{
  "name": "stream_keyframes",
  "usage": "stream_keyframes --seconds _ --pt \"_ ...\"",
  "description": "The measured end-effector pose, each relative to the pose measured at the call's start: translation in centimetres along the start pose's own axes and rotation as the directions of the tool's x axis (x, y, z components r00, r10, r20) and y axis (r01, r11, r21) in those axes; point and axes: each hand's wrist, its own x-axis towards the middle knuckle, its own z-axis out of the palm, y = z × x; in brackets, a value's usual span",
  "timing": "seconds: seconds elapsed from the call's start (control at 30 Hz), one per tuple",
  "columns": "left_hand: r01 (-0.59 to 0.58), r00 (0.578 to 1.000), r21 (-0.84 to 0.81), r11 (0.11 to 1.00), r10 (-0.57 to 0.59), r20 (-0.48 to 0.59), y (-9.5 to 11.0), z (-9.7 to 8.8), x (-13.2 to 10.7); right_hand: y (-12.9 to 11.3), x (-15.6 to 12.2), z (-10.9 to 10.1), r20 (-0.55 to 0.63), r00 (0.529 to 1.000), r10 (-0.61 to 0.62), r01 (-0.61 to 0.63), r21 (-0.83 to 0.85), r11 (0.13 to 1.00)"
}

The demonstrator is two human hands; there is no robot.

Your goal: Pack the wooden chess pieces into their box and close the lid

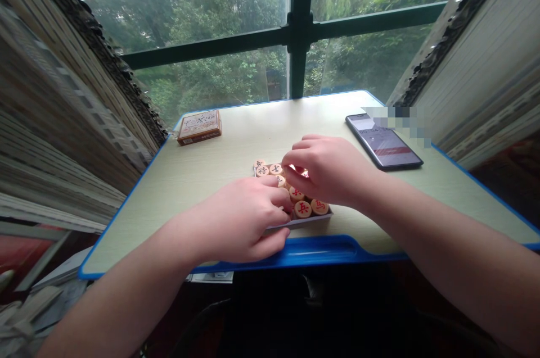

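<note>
A shallow open box (pixel 310 220) filled with round wooden Chinese chess pieces sits near the front of the small table. Red characters mark some pieces, such as the red-marked piece (pixel 302 209) at the near side; black ones mark others, like the black-marked piece (pixel 262 171) at the far left corner. Over the box's left part lies my left hand (pixel 255 220), open, its fingers on the pieces and its thumb apart by the near rim. My right hand (pixel 323 170) reaches over the far side, thumb and forefinger closed in a pinch. What lies between those fingertips is hidden.
A small printed carton (pixel 199 127) lies at the table's far left. To the right rests a phone (pixel 383 141) with its screen lit. The table (pixel 169 189) has a blue rim and a blue front ledge (pixel 324 248). Behind are green-framed windows (pixel 300 26), with curtains on both sides.
</note>
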Motion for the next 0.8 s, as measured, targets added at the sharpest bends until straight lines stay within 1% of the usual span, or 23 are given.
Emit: stream_keyframes --seconds 0.13,0.3,0.4,0.5,0.8 --pt "0.002 1.0 0.009 1.0 -0.002 0.02 -0.1 0.06 0.09 -0.03 -0.01 0.05 0.004 1.0 -0.002 0.002 0.003 1.0" --pt "-0.007 1.0 -0.031 0.999 0.007 -0.008 -0.22 -0.16 -0.08 0.22 -0.01 0.06 -0.028 1.0 -0.001 0.001 0.007 1.0" --pt "0.011 1.0 -0.021 1.0 -0.011 -0.01 -0.3 -0.31 -0.31 0.43 0.05 -0.02 -0.03 1.0 0.004 -0.004 0.012 1.0" --pt "0.036 0.999 0.005 0.999 -0.036 0.006 -0.4 -0.27 -0.35 0.5 0.09 -0.06 -0.028 1.0 0.008 -0.008 0.014 1.0" --pt "0.037 0.997 0.045 0.998 -0.04 0.068 -0.41 -0.07 0.07 0.33 0.14 -0.04 -0.032 0.999 0.015 -0.014 0.02 1.0"
